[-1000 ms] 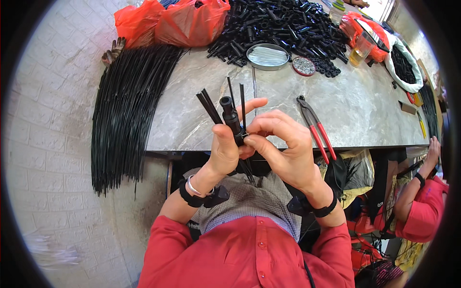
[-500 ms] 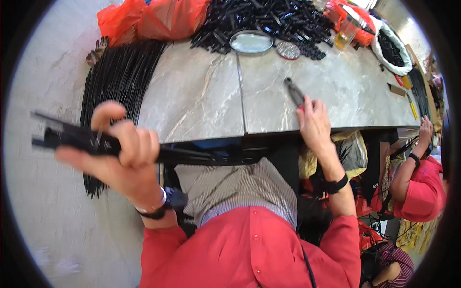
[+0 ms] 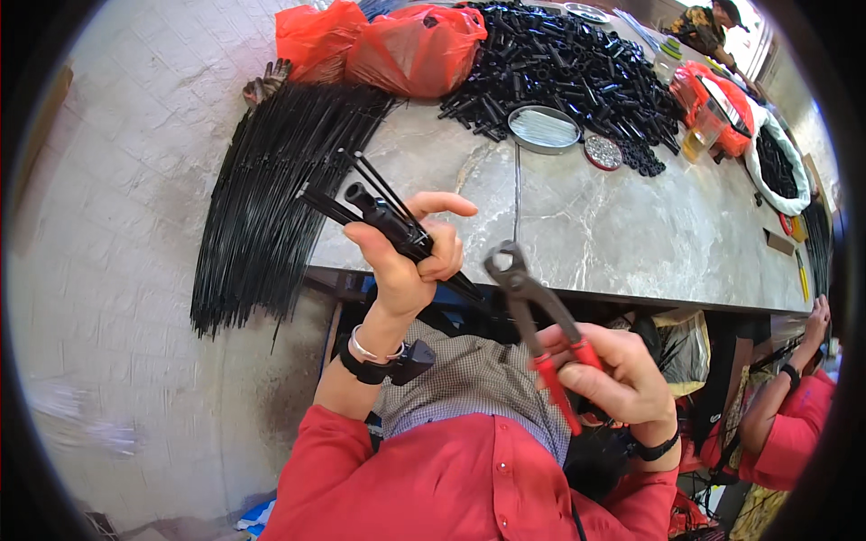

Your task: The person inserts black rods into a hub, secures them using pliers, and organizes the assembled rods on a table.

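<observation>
My left hand (image 3: 406, 275) is closed round a bundle of thin black cables (image 3: 329, 205) and a short black plastic tube (image 3: 372, 209), held near the table's front edge with its index finger stretched out. The cable ends stick out past the tube toward the upper left, and the rest runs down behind the hand toward my lap. My right hand (image 3: 627, 371) grips end-cutting pliers (image 3: 520, 283) with red handles. Their handles are spread apart and the dark jaws point up and left, a short way to the right of the bundle.
A thick sheaf of black cables (image 3: 253, 216) hangs over the table's left edge. Farther back are red plastic bags (image 3: 415, 54), a heap of black tubes (image 3: 568, 63), an oval dish (image 3: 544, 129) and a round tin (image 3: 603, 152). A co-worker's arm (image 3: 776, 397) shows at right.
My right hand has picked the pliers up off the table and brought them nearer, handles now spread. My left hand has moved right with the bundle, from over the floor. The view has shifted.
</observation>
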A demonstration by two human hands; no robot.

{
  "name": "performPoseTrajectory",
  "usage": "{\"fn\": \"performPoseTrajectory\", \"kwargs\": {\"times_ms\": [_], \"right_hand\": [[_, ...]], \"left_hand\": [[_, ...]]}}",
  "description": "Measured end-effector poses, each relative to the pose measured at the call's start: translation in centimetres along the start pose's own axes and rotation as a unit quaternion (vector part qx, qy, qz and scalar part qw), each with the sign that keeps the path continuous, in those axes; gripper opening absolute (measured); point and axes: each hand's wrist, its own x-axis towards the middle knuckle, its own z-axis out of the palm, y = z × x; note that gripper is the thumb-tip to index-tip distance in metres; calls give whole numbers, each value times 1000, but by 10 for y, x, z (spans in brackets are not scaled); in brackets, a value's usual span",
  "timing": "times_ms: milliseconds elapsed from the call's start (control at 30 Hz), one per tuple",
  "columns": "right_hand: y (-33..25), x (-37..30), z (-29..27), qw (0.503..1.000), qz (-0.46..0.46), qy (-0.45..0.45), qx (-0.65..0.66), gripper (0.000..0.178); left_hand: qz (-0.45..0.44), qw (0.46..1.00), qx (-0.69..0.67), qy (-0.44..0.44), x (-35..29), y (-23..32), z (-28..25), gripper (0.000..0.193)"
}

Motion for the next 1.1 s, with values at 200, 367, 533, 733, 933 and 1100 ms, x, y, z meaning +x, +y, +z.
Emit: {"fn": "performPoseTrajectory", "kwargs": {"times_ms": [200,367,533,733,933,1100], "right_hand": [[2,14,3,998,36,-42,1,32],[2,16,0,996,63,-64,7,31],[7,18,3,993,84,-55,55,30],[5,21,1,988,103,-71,86,28],[5,23,3,981,115,-79,134,21],[15,28,18,998,28,-64,-3,13]], "left_hand": [[-30,995,99,-15,-4,-4,7,124],[-50,994,94,-20,-6,-4,8,126],[-45,994,88,-45,-10,-9,0,124],[-59,989,129,-37,-12,-8,-3,128],[-58,986,149,-46,-11,-6,-6,126],[-39,994,97,-24,-12,-15,-7,125]]}}
